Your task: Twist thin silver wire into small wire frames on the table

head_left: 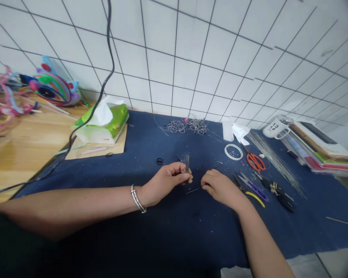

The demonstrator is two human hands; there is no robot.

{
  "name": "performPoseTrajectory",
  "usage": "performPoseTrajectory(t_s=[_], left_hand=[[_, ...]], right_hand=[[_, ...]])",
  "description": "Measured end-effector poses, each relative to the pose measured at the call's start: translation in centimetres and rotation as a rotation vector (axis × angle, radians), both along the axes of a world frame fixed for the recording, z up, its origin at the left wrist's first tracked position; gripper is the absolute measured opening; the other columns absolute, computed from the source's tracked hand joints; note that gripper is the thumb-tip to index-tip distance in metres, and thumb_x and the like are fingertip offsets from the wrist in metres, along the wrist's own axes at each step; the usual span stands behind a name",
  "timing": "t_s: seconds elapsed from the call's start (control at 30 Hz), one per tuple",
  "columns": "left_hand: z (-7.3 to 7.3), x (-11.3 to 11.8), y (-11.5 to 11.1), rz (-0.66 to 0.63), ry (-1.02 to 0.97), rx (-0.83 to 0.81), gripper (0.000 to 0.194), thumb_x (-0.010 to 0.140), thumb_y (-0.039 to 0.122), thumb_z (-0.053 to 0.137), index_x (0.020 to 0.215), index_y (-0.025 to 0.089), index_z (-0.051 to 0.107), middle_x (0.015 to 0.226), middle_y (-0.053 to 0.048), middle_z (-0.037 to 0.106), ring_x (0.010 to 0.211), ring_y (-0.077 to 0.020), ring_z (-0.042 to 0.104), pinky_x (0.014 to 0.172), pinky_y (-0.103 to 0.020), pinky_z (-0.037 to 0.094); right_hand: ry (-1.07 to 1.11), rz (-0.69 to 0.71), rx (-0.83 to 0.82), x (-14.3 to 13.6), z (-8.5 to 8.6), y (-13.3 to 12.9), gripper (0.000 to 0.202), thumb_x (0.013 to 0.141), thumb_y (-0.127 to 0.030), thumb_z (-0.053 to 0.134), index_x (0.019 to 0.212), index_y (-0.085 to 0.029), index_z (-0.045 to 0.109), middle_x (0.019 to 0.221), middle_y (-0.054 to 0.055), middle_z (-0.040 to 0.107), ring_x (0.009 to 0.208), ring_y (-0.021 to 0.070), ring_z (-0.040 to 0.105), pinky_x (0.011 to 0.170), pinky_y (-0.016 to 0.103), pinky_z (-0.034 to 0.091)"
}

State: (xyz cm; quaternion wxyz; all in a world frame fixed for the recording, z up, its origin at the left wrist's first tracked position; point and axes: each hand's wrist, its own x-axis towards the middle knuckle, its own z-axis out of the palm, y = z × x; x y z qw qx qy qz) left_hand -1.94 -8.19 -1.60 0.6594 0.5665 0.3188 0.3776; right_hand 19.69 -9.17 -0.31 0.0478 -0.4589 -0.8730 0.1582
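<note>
My left hand (169, 181), with a silver bangle (138, 198) at the wrist, pinches a small upright bundle of thin wires (186, 160) between thumb and fingers. Just to its right, my right hand (219, 187) is closed on a thin wire (193, 190) that points left, low over the dark blue cloth (174, 235). The two hands are a short gap apart. A black coil (159, 161) lies up and left of my left hand.
Pliers with a yellow handle (255, 198), a purple-handled tool (258, 190), orange scissors (255, 162) and long wires (275, 162) lie right. Tangled wire (198, 126) sits at the back, a green tissue pack (104, 123) at left, and a black cable (111, 50) hangs in front.
</note>
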Motion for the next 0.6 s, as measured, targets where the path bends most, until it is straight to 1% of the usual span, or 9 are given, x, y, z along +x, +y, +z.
performPoseTrajectory(t_s=[0.1,0.17,0.23,0.3,0.37,0.47,0.53,0.6], left_hand=[[-0.1,0.0,-0.1,-0.021,0.027,-0.008,0.013,0.082,0.027,0.050,0.080,0.014,0.049,0.080,-0.002,0.058,0.071,-0.0102,0.050,0.068,-0.025,0.041],[-0.2,-0.1,-0.2,-0.041,0.049,-0.010,0.013,0.082,0.027,0.050,0.081,0.014,0.050,0.078,-0.002,0.058,0.071,-0.0103,0.050,0.067,-0.025,0.040],[-0.1,0.0,-0.4,-0.079,0.092,0.001,0.012,0.081,0.026,0.050,0.081,0.014,0.051,0.075,-0.001,0.058,0.069,-0.0100,0.050,0.066,-0.024,0.040],[-0.1,0.1,-0.6,-0.138,0.153,0.027,0.011,0.080,0.025,0.052,0.080,0.014,0.053,0.072,0.000,0.057,0.067,-0.0094,0.049,0.066,-0.023,0.039],[-0.1,0.2,-0.9,-0.207,0.210,0.049,0.010,0.078,0.024,0.052,0.079,0.014,0.054,0.070,0.001,0.055,0.065,-0.0088,0.048,0.065,-0.022,0.038],[-0.1,0.4,-1.0,-0.274,0.260,0.080,0.010,0.077,0.023,0.052,0.078,0.014,0.056,0.068,0.002,0.053,0.062,-0.0078,0.045,0.060,-0.019,0.036],[-0.2,0.3,-1.0,-0.278,0.281,0.124,0.010,0.076,0.023,0.051,0.079,0.015,0.057,0.068,0.003,0.052,0.061,-0.0076,0.044,0.058,-0.018,0.035],[-0.3,0.1,-1.0,-0.272,0.304,0.168,0.010,0.076,0.022,0.051,0.079,0.015,0.058,0.068,0.003,0.052,0.061,-0.0077,0.044,0.057,-0.018,0.035]], right_hand=[[-0.007,-0.020,0.002,-0.1,0.2,-0.4,0.007,0.078,-0.018,0.059,0.084,-0.020,0.055,0.082,0.001,0.055,0.082,0.0153,0.048,0.073,0.027,0.036],[-0.006,-0.021,-0.006,0.1,0.2,-0.4,0.006,0.078,-0.019,0.059,0.083,-0.021,0.056,0.081,0.000,0.056,0.081,0.0150,0.048,0.071,0.026,0.035],[0.000,-0.050,0.003,0.6,0.2,0.2,0.001,0.079,-0.021,0.057,0.080,-0.022,0.057,0.078,0.000,0.057,0.080,0.0146,0.049,0.070,0.025,0.035],[0.009,-0.130,0.052,1.3,0.4,1.8,0.005,0.081,-0.022,0.053,0.080,-0.022,0.058,0.077,0.000,0.059,0.078,0.0145,0.051,0.069,0.024,0.035],[0.013,-0.229,0.129,2.0,0.8,4.4,0.008,0.082,-0.022,0.051,0.081,-0.022,0.059,0.078,0.000,0.060,0.075,0.0142,0.052,0.067,0.024,0.035],[0.015,-0.351,0.230,2.1,1.8,10.0,0.010,0.079,-0.024,0.051,0.082,-0.023,0.061,0.080,0.000,0.062,0.072,0.0142,0.053,0.064,0.024,0.035],[0.016,-0.451,0.252,1.4,2.3,14.1,0.011,0.077,-0.025,0.053,0.083,-0.023,0.062,0.080,-0.001,0.062,0.075,0.0147,0.054,0.066,0.024,0.036],[0.004,-0.487,0.282,0.1,2.3,17.8,0.016,0.078,-0.026,0.051,0.089,-0.022,0.062,0.084,0.001,0.062,0.080,0.0157,0.055,0.070,0.024,0.037]])
